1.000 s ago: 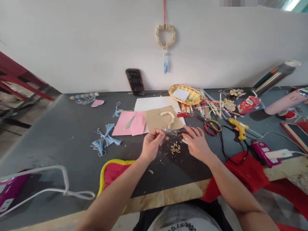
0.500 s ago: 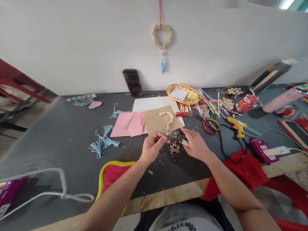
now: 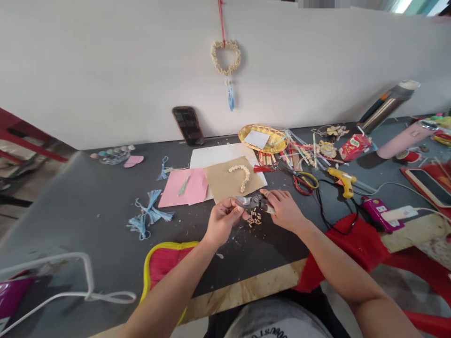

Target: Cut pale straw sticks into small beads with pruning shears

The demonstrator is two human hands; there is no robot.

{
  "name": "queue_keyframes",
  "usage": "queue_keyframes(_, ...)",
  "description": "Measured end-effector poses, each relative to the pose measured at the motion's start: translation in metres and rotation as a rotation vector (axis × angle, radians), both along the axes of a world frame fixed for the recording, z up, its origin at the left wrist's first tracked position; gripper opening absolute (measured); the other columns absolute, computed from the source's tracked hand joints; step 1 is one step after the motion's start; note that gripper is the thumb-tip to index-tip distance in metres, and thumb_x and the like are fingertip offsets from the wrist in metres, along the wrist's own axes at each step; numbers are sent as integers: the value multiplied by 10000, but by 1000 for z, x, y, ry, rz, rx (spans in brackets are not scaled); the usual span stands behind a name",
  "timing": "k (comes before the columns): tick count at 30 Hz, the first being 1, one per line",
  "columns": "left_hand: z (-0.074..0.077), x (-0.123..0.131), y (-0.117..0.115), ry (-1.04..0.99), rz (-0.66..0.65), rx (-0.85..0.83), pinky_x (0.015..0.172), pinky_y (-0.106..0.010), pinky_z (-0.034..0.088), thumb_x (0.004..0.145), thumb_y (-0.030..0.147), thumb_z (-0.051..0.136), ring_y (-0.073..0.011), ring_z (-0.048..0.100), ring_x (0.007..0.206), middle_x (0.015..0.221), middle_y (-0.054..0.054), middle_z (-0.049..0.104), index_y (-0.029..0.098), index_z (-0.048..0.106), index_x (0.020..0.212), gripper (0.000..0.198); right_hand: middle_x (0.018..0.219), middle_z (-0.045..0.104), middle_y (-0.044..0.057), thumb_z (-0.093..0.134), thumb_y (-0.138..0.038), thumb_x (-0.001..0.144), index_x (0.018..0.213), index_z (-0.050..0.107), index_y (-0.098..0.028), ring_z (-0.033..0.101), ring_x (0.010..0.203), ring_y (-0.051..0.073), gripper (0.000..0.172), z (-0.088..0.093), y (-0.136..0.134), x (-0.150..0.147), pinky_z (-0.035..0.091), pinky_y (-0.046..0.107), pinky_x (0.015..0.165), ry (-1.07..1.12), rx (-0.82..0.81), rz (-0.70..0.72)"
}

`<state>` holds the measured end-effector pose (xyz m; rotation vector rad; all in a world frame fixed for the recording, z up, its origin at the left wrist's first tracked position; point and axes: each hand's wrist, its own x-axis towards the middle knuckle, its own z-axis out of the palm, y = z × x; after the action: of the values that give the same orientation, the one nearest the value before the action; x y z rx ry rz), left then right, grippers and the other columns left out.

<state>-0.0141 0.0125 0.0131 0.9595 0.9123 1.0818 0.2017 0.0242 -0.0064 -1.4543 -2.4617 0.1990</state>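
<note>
Pruning shears [image 3: 252, 202] with grey blades and a pale handle are gripped in my right hand [image 3: 287, 210], blades pointing left. The thumb and fingertips of my left hand [image 3: 224, 219] are pinched together right at the blade end. What they hold is too small to make out. Below the shears lies a small pile of short pale cut pieces [image 3: 254, 218] on the dark tabletop. Just beyond, a curved row of cream-coloured pieces [image 3: 244, 177] rests on a brown paper sheet [image 3: 220, 176].
Left are pink paper [image 3: 193, 188] and blue tassels [image 3: 151, 209]. A wicker basket [image 3: 243, 136], scissors [image 3: 303, 183], a yellow glue gun [image 3: 343, 180] and a pink bottle [image 3: 405, 139] stand or lie right. A phone [image 3: 188, 125] leans on the wall below a hanging heart [image 3: 213, 58].
The shears' blades, apart before, now look closer together at my left fingertips. Both hands stay in nearly the same place over the table. The whole view has shifted slightly.
</note>
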Motion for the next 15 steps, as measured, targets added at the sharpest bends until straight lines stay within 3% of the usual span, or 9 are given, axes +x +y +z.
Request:
queue_keyframes(4, 5, -1, 2, -101, -108, -117, 378, -195, 111, 653, 397, 793, -16, 233, 346, 499, -1, 606, 155, 551, 661, 342, 1266, 576, 146, 429, -179, 901, 1399, 404, -156, 503, 1153, 260, 499, -1, 1, 3, 373, 412, 949, 15, -11, 34)
queue_keyframes(8, 6, -5, 3, -180, -201, -190, 361, -190, 66, 628, 376, 818, -4, 203, 329, 491, -1, 598, 148, 577, 658, 333, 1217, 593, 140, 425, -174, 901, 1390, 419, -151, 516, 1115, 254, 489, -2, 0, 3, 417, 385, 895, 48, -14, 63)
queue_keyframes(15, 4, -5, 3, -171, -157, -192, 362, -187, 95, 661, 387, 797, -7, 210, 341, 509, 7, 596, 151, 566, 672, 330, 1126, 630, 116, 410, -170, 910, 1356, 452, -151, 555, 1062, 241, 448, -2, -1, 2, 431, 357, 857, 52, -23, 43)
